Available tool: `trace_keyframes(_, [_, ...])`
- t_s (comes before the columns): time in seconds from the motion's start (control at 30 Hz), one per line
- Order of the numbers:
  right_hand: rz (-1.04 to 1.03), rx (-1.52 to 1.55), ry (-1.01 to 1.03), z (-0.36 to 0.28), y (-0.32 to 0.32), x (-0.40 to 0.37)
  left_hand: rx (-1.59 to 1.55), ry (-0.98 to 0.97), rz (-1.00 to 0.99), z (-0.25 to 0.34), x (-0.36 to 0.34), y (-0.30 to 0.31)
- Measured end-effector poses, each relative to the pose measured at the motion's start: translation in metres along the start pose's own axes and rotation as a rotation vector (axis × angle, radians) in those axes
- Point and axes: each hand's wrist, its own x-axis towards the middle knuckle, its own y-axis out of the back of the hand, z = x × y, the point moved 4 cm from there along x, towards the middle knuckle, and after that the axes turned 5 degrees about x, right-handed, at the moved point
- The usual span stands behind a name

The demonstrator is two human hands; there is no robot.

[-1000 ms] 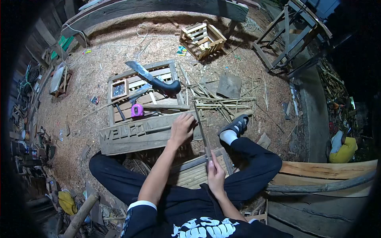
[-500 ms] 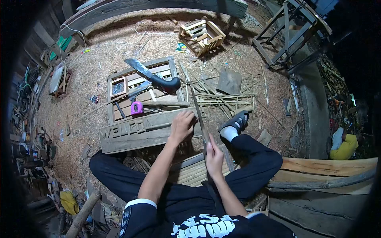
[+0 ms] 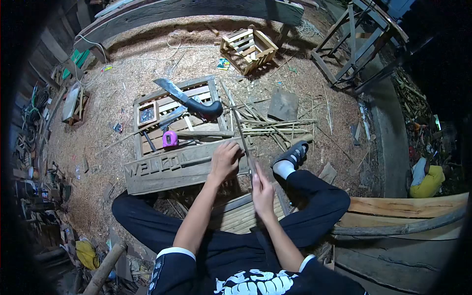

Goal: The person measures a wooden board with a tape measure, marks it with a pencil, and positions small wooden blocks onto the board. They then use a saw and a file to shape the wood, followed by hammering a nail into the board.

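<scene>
A long grey wooden board (image 3: 152, 184) with raised carved letters lies across my lap, its right end under my left hand (image 3: 225, 158). The fingers of that hand curl over the board's far edge and press it down. My right hand (image 3: 263, 195) is wrapped around a handsaw (image 3: 246, 147), seen nearly edge-on as a long thin dark blade. The blade points forward, close beside my left hand, at the right end of the board. Whether its teeth touch the wood is hard to tell. Below the board is a slatted wooden piece (image 3: 233, 216).
Beyond the board, a slatted frame (image 3: 213, 91) carries a large knife (image 3: 172, 89), a pink tape measure (image 3: 169, 138) and a small box (image 3: 147, 113). Thin sticks (image 3: 275, 129) lie to the right. A wooden crate (image 3: 248, 49) stands farther off. Someone in yellow (image 3: 427, 182) is at the far right.
My right hand and the handsaw have shifted slightly forward, away from my body. My left hand stays on the board, which has tilted a little.
</scene>
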Motion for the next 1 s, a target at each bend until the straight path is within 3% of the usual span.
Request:
trace_keyframes(0.1, [-0.006,-0.032,-0.070,0.005,0.027,-0.060,-0.036,-0.015,0.087,0.003,0.001,0.001])
trace_keyframes(0.2, [0.040,-0.020,-0.035,0.022,0.027,-0.064,-0.049,-0.034,0.095,0.001,-0.006,-0.005])
trace_keyframes(0.3, [-0.027,0.074,-0.118,0.005,0.002,-0.004,-0.060,-0.023,0.059,0.002,-0.003,-0.003])
trace_keyframes(0.43, [-0.022,-0.040,-0.037,0.008,0.019,-0.040,-0.038,-0.033,0.070,-0.001,-0.004,-0.002])
trace_keyframes(0.53, [-0.035,-0.015,-0.200,0.012,0.039,-0.072,-0.038,-0.014,0.034,-0.005,-0.002,-0.008])
trace_keyframes(0.73, [0.015,0.056,-0.122,0.015,-0.005,-0.007,-0.046,-0.038,0.014,-0.005,-0.005,-0.005])
trace_keyframes(0.8, [0.039,-0.004,0.070,0.014,0.009,-0.029,-0.037,-0.028,0.059,-0.004,-0.005,-0.007])
trace_keyframes(0.9, [-0.023,-0.038,-0.145,0.009,0.037,-0.081,-0.015,-0.036,0.050,0.000,-0.005,-0.003])
trace_keyframes(1.0, [0.015,0.003,-0.078,0.012,0.024,-0.051,-0.028,-0.056,0.058,0.001,-0.006,-0.006])
